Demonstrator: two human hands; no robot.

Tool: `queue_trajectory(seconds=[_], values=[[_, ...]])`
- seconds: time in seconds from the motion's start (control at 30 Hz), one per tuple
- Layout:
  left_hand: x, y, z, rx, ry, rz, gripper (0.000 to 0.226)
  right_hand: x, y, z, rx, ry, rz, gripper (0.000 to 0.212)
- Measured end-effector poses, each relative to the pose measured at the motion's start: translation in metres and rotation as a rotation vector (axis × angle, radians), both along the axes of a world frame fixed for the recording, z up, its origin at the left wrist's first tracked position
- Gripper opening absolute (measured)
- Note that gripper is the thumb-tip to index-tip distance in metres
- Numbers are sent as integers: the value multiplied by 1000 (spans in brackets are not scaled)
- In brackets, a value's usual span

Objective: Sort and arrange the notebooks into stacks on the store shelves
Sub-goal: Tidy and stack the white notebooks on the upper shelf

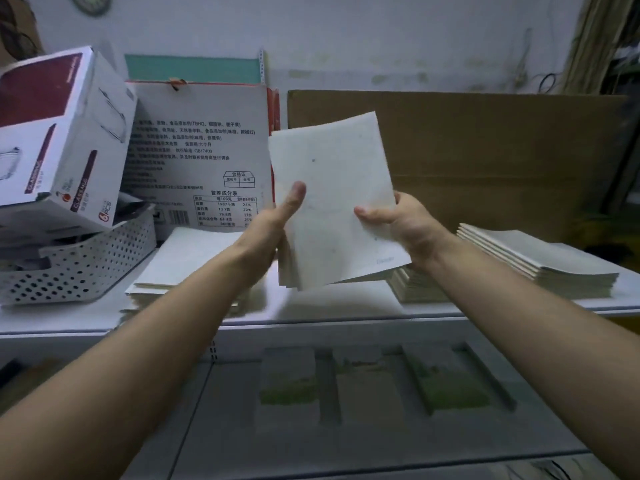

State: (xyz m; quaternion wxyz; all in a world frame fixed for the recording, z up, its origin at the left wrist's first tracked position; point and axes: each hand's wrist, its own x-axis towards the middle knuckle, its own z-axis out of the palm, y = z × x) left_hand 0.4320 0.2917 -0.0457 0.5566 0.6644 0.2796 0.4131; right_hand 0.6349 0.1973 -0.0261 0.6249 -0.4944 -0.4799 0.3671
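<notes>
Both hands [273, 223] [405, 223] grip notebooks [332, 202], seemingly clear above shelf edge [311, 323].

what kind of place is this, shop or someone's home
Probably a small shop, maybe its stock corner: white retail shelving, stacks of identical notebooks laid out on it, and boxed goods like the glassware box.

"6 PCS" on white box [69, 133]; "GB17400", "营养成分表" on printed carton [197, 150]
</notes>
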Motion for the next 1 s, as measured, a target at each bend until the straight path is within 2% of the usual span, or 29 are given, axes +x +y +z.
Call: queue_trajectory(seconds=[0.03,0.1,0.2,0.27,0.4,0.47,0.6,0.7,0.8,0.87,0.93,1.0], values=[[12,-2,-2,-34,-118,42,66,-3,1,-4,36,4,-1,30],[26,-1,-10,49,-254,174,51,-7,7,-10,62,-34,-51,42],[29,-1,-24,197,-303,221,43,-10,17,-12,42,-108,-127,53],[29,-2,-33,223,-310,217,40,-14,22,-18,6,-83,-168,57],[29,-3,-49,229,-292,258,41,-25,27,-40,-24,-90,-313,67],[29,-2,-50,246,-265,288,44,-24,29,-47,-9,-105,-346,60],[26,-1,-48,253,-215,328,62,-25,23,-48,28,-80,-318,45],[26,-2,-46,235,-237,291,67,-25,22,-51,62,-59,-278,52],[30,-5,-43,186,-301,256,59,-30,25,-53,95,-54,-272,58],[31,-6,-43,187,-318,253,55,-31,25,-53,123,-47,-284,54],[29,-9,-44,202,-316,245,59,-31,23,-54,145,-56,-285,51],[27,-8,-44,224,-310,239,65,-27,22,-53,166,-72,-281,57]])
